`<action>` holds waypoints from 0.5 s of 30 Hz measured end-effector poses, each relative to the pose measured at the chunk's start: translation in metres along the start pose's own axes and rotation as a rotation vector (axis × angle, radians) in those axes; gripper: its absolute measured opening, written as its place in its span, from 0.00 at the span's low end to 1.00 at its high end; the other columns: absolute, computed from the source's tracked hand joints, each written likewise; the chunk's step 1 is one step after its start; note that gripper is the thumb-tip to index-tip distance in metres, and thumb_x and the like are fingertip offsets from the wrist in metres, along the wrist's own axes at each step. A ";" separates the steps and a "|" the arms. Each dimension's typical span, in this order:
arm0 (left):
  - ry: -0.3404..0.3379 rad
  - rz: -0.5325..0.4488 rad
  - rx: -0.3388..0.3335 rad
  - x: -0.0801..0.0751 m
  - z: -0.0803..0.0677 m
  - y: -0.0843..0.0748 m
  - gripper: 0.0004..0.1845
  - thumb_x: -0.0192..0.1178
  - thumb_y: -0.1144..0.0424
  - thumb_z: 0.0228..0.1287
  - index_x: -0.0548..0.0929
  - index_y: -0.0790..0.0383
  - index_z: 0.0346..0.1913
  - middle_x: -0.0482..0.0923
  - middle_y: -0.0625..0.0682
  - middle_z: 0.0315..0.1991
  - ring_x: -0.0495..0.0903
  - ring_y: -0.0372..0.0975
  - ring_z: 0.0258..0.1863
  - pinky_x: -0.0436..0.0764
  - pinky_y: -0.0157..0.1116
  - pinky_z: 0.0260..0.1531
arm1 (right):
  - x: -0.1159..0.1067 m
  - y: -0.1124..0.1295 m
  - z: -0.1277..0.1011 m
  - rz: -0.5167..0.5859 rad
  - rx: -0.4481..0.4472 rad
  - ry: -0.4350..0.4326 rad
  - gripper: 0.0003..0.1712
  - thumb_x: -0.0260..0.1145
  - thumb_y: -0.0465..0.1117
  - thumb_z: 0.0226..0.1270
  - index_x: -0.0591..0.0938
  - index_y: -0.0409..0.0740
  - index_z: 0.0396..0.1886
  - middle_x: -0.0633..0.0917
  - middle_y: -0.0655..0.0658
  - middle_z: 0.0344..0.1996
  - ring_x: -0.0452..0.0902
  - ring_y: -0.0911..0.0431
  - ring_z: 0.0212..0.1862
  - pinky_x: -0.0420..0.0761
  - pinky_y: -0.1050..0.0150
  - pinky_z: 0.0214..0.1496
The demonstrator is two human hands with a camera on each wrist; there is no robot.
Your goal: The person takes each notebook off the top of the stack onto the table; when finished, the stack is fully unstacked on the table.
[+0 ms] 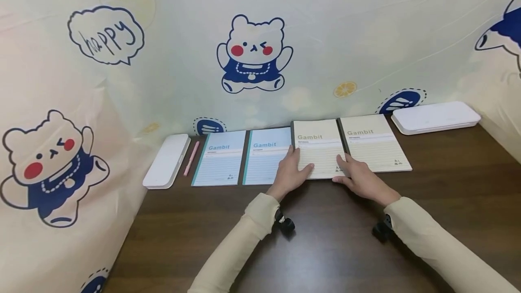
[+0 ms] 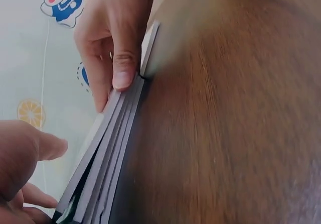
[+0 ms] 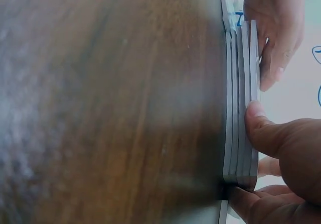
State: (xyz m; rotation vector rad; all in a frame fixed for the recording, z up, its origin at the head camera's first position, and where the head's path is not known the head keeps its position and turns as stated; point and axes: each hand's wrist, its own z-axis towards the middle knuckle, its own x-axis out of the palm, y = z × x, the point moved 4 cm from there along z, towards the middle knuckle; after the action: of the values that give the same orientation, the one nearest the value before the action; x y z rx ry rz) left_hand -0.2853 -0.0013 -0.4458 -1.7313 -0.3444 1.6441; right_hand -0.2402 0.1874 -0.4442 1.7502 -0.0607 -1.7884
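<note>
A stack of several cream Gambit notebooks (image 1: 319, 131) lies on the table, with dark spines at the left. My left hand (image 1: 288, 173) touches the stack's left side, its thumb held out over the cover in the left wrist view. At the front right corner my right hand (image 1: 362, 179) holds the stack. The right wrist view shows its thumb pressed to the page edges (image 3: 242, 108) and a finger at the side. More cream notebooks (image 1: 372, 148) lie to the right, and blue Gambit notebooks (image 1: 264, 162) lie close on the left, partly behind my left hand.
Another blue notebook (image 1: 220, 159) lies further left. Beside it are a pink pen (image 1: 191, 158) and a white case (image 1: 167, 162). A second white case (image 1: 435, 117) sits at the back right. A printed cloth (image 1: 179, 58) hangs behind the brown table (image 1: 333, 248).
</note>
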 end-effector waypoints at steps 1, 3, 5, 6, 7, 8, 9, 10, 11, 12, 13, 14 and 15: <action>-0.014 -0.016 -0.006 -0.002 -0.001 0.000 0.36 0.57 0.54 0.67 0.61 0.69 0.72 0.51 0.67 0.75 0.57 0.53 0.73 0.65 0.46 0.69 | 0.000 0.001 0.001 0.001 -0.005 0.003 0.38 0.65 0.43 0.67 0.64 0.20 0.66 0.63 0.17 0.65 0.66 0.28 0.64 0.71 0.39 0.61; -0.058 -0.086 -0.035 -0.008 -0.003 0.000 0.32 0.59 0.57 0.67 0.65 0.68 0.70 0.53 0.66 0.75 0.59 0.52 0.73 0.66 0.45 0.69 | 0.001 0.004 0.003 0.003 -0.010 0.008 0.38 0.65 0.43 0.66 0.64 0.20 0.65 0.64 0.18 0.65 0.66 0.28 0.64 0.72 0.39 0.61; -0.108 -0.215 -0.101 -0.013 -0.003 0.000 0.27 0.60 0.60 0.66 0.71 0.64 0.67 0.57 0.62 0.74 0.61 0.51 0.72 0.67 0.45 0.67 | 0.002 0.006 0.005 0.008 -0.010 0.012 0.38 0.65 0.43 0.66 0.64 0.20 0.65 0.64 0.18 0.65 0.67 0.28 0.64 0.72 0.39 0.61; -0.132 -0.294 -0.143 -0.016 -0.002 0.001 0.25 0.61 0.62 0.65 0.74 0.63 0.65 0.59 0.61 0.73 0.63 0.50 0.71 0.69 0.45 0.66 | 0.003 0.007 0.005 0.015 -0.007 0.015 0.38 0.65 0.43 0.66 0.64 0.20 0.66 0.64 0.18 0.65 0.66 0.28 0.64 0.71 0.39 0.61; -0.153 -0.369 -0.180 -0.019 -0.001 0.002 0.24 0.61 0.64 0.65 0.75 0.61 0.64 0.61 0.60 0.72 0.64 0.50 0.71 0.71 0.45 0.64 | 0.005 0.008 0.006 0.020 -0.006 0.019 0.38 0.65 0.43 0.67 0.64 0.20 0.66 0.63 0.18 0.65 0.66 0.28 0.64 0.71 0.38 0.61; -0.165 -0.431 -0.213 -0.021 0.001 0.002 0.23 0.61 0.66 0.65 0.76 0.60 0.63 0.62 0.60 0.72 0.66 0.51 0.69 0.74 0.45 0.61 | 0.006 0.008 0.007 0.028 -0.004 0.023 0.38 0.65 0.43 0.67 0.63 0.21 0.66 0.63 0.18 0.65 0.65 0.28 0.65 0.70 0.38 0.62; -0.162 -0.472 -0.247 -0.022 0.003 0.004 0.24 0.61 0.67 0.65 0.75 0.59 0.64 0.63 0.58 0.71 0.65 0.50 0.70 0.75 0.44 0.59 | 0.008 0.009 0.007 0.036 0.001 0.030 0.39 0.64 0.43 0.67 0.63 0.21 0.67 0.63 0.18 0.65 0.64 0.28 0.65 0.70 0.38 0.62; -0.145 -0.500 -0.268 -0.023 0.006 0.006 0.25 0.60 0.69 0.65 0.73 0.58 0.66 0.63 0.58 0.71 0.65 0.50 0.69 0.77 0.42 0.55 | 0.009 0.009 0.008 0.041 0.006 0.037 0.39 0.64 0.44 0.68 0.62 0.21 0.67 0.62 0.17 0.66 0.63 0.28 0.66 0.69 0.38 0.63; -0.117 -0.517 -0.280 -0.023 0.008 0.007 0.27 0.58 0.70 0.66 0.71 0.58 0.68 0.61 0.59 0.72 0.69 0.53 0.65 0.79 0.42 0.48 | 0.011 0.009 0.008 0.044 0.012 0.044 0.39 0.64 0.44 0.68 0.62 0.22 0.68 0.61 0.17 0.66 0.62 0.28 0.66 0.68 0.37 0.63; -0.088 -0.504 -0.281 -0.024 0.010 0.008 0.28 0.57 0.71 0.66 0.69 0.57 0.69 0.61 0.59 0.72 0.67 0.53 0.66 0.78 0.40 0.45 | 0.012 0.009 0.007 0.050 0.018 0.050 0.40 0.64 0.45 0.68 0.61 0.22 0.68 0.61 0.17 0.66 0.61 0.28 0.66 0.68 0.37 0.64; -0.060 -0.490 -0.275 -0.024 0.011 0.009 0.30 0.56 0.72 0.67 0.66 0.56 0.71 0.59 0.59 0.73 0.67 0.53 0.65 0.78 0.40 0.40 | 0.012 0.009 0.007 0.050 0.019 0.054 0.40 0.64 0.45 0.67 0.61 0.22 0.68 0.60 0.17 0.66 0.61 0.28 0.67 0.67 0.37 0.64; -0.037 -0.478 -0.270 -0.025 0.012 0.010 0.31 0.55 0.73 0.67 0.64 0.55 0.72 0.57 0.58 0.74 0.67 0.53 0.65 0.76 0.41 0.35 | 0.013 0.009 0.006 0.053 0.024 0.059 0.41 0.65 0.45 0.67 0.61 0.23 0.68 0.60 0.17 0.66 0.61 0.27 0.67 0.67 0.36 0.64; -0.022 -0.470 -0.267 -0.026 0.011 0.011 0.32 0.55 0.73 0.67 0.63 0.54 0.73 0.56 0.57 0.75 0.65 0.52 0.66 0.77 0.41 0.36 | 0.013 0.009 0.005 0.054 0.024 0.062 0.41 0.66 0.44 0.66 0.61 0.23 0.68 0.59 0.17 0.67 0.60 0.27 0.67 0.67 0.36 0.64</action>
State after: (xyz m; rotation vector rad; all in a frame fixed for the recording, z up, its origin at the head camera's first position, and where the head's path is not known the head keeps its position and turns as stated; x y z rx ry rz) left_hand -0.3033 -0.0222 -0.4327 -1.6563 -0.9401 1.3156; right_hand -0.2401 0.1724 -0.4509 1.8032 -0.1031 -1.7007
